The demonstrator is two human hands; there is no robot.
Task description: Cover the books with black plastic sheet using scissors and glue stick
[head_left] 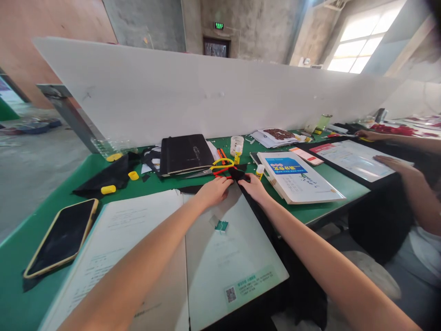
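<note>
A book lies open in front of me, its printed page on the left and its pale green-white cover (237, 262) on the right. Black cloth (303, 294) runs under the cover and along its right edge. At the cover's top right corner my left hand (215, 191) and my right hand (254, 187) are close together, fingers bent on a bunched fold of this cloth. The exact fingertip grip is partly hidden. Just beyond them lie scissors with yellow handles (223, 163). One glue stick (259, 172) stands beside my right hand, another (237, 154) behind the scissors.
On the left are a phone (64, 239), black cloth scraps (106, 177) and yellow caps (108, 189). A black book (186, 154), a clear cup (236, 143) and a white book (299, 179) sit farther back. A white partition (206, 96) stands behind. At right, another person's hands work over a covered book (358, 158).
</note>
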